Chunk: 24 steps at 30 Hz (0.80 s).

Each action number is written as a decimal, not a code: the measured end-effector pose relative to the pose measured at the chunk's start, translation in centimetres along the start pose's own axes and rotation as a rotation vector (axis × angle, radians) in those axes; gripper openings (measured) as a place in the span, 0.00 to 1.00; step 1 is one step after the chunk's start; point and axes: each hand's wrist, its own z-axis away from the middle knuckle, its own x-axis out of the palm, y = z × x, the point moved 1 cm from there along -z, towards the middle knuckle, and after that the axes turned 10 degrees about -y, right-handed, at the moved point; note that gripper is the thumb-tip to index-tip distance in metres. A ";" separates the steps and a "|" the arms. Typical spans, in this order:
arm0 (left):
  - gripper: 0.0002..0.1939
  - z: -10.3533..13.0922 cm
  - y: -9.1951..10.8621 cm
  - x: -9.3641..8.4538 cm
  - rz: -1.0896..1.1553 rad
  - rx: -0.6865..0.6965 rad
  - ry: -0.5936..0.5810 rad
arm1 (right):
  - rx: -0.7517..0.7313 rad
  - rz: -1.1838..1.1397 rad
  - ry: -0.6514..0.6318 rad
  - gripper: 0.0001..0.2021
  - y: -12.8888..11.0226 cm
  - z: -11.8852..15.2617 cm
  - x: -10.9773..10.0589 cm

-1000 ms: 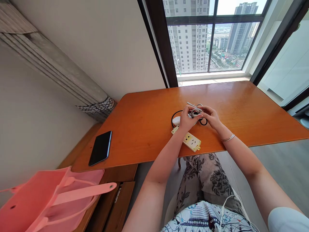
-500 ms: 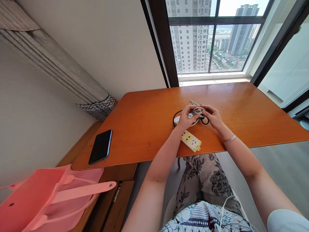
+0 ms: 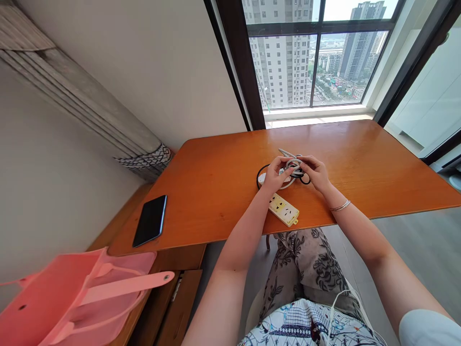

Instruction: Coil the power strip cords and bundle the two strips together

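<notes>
Seeing left hand [image 3: 275, 177] and right hand [image 3: 317, 175] close together, both gripping the coiled grey cable [image 3: 296, 165]. I can't tell if it touches the table [image 3: 216, 182]. Power strip [image 3: 285, 210] lies near the edge, partly behind left forearm [image 3: 250, 228]; phone [image 3: 150, 221] well left.

1. Orange-brown wooden worktop [image 3: 216, 192], far corners rounded.
2. Dark-screened device [image 3: 150, 221], flat, near its left end.
3. Cream power strip [image 3: 284, 210], sockets up, near the front edge.
4. White piece [image 3: 261, 178] beyond it, partly hidden.
</notes>
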 end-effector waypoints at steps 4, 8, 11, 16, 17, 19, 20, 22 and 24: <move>0.25 -0.1 0.0 0.1 -0.091 0.030 -0.004 | -0.025 0.031 -0.044 0.26 -0.3 -0.1 -0.2; 0.19 -0.2 0.5 0.0 -0.293 0.071 0.008 | -0.052 0.202 0.028 0.22 -0.3 0.0 0.0; 0.16 -0.1 1.1 0.0 -0.431 0.082 0.022 | -0.062 0.278 0.047 0.19 -0.1 0.2 0.4; 0.13 0.0 1.8 0.1 -0.499 0.090 -0.001 | -0.004 0.101 -0.029 0.23 0.2 0.4 0.7; 0.13 0.0 1.8 0.1 -0.500 0.090 -0.007 | 0.003 0.068 -0.031 0.23 0.2 0.4 0.7; 0.15 0.1 1.8 0.0 -0.502 0.086 -0.026 | -0.006 0.045 0.011 0.24 0.3 0.3 0.3; 0.17 0.1 1.8 0.0 -0.507 0.081 -0.042 | -0.023 0.048 0.050 0.26 0.3 0.2 0.0; 0.23 0.1 1.6 0.0 -0.534 0.058 -0.086 | -0.072 0.059 0.135 0.31 0.2 0.1 -0.7; 0.26 0.1 1.5 0.0 -0.560 0.031 -0.149 | -0.115 0.062 0.205 0.36 0.2 0.0 -1.2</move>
